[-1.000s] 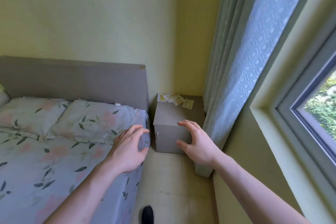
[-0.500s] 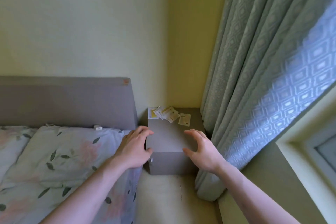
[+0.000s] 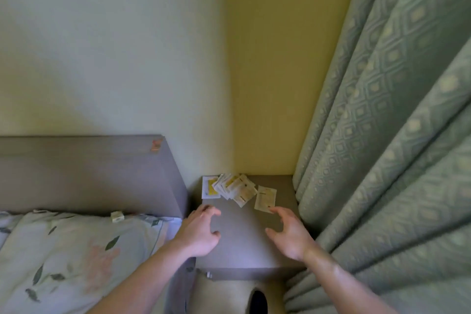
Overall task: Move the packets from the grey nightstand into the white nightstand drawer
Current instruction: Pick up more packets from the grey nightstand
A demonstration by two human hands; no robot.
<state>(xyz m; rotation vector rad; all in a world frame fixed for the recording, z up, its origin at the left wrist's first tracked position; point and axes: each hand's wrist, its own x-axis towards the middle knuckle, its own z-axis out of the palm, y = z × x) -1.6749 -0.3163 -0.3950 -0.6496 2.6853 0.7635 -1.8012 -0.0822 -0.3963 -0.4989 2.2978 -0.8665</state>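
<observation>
A head-worn camera looks down into a bedroom corner at a grey nightstand (image 3: 244, 245). None of the packets (image 3: 235, 187) has been moved: they lie fanned in a loose pile at the top's 12 o'clock edge, against the wall, with one single packet (image 3: 265, 199) lying apart toward 1 o'clock. The white nightstand and its drawer are out of view, so the whole job of gathering, carrying and stowing seems yet to come.

Both hands hover over the top, empty. The left hand (image 3: 201, 232) is at 9 o'clock, fingers loosely curved, holding nothing. The right hand (image 3: 289, 233) is at 3 o'clock, fingers spread and relaxed, fingertips just beside the single packet; whether they touch it is unclear.

A curtain (image 3: 382, 135) hangs at 3 o'clock, a headboard (image 3: 89, 173) and pillow (image 3: 76, 250) at 9 o'clock.
</observation>
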